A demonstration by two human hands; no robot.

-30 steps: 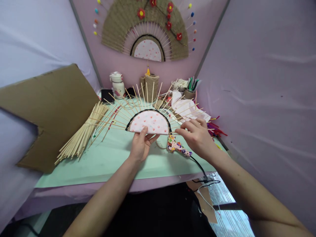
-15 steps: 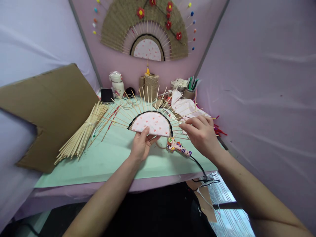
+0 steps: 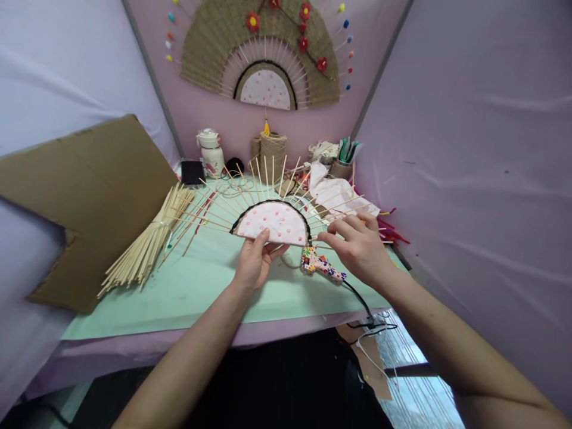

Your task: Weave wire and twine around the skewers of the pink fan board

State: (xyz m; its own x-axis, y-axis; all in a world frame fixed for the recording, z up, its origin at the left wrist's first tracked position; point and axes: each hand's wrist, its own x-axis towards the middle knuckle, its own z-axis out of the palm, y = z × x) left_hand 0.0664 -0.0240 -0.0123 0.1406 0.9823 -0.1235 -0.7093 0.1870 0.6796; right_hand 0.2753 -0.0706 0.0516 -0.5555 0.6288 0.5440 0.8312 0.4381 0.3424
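Note:
My left hand (image 3: 255, 257) grips the lower edge of a half-round fan base (image 3: 272, 221), thumb on its front and fingers behind. The base has white cloth with pink dots and a black braided rim. Thin wooden sticks (image 3: 267, 173) spread out from its curved edge. At the right end of the base, my right hand (image 3: 355, 245) pinches one of the lower sticks near the rim; the fingers partly cover it. Just below lies a flower-patterned glue gun (image 3: 320, 265) with a black cord, on the pale green tabletop (image 3: 214, 298).
A tied bundle of sticks (image 3: 143, 241) lies at left beside a large cardboard piece (image 3: 89, 196). Toward the back stand a white bottle (image 3: 211, 154), twine spools (image 3: 273, 152), pink dotted cloth (image 3: 333, 187) and a holder with green-handled tools (image 3: 343, 167). A finished fan (image 3: 263, 47) hangs on the wall.
My right hand has slid slightly left and down along the sticks, toward the right end of the rim. My left hand and the fan base have stayed nearly still.

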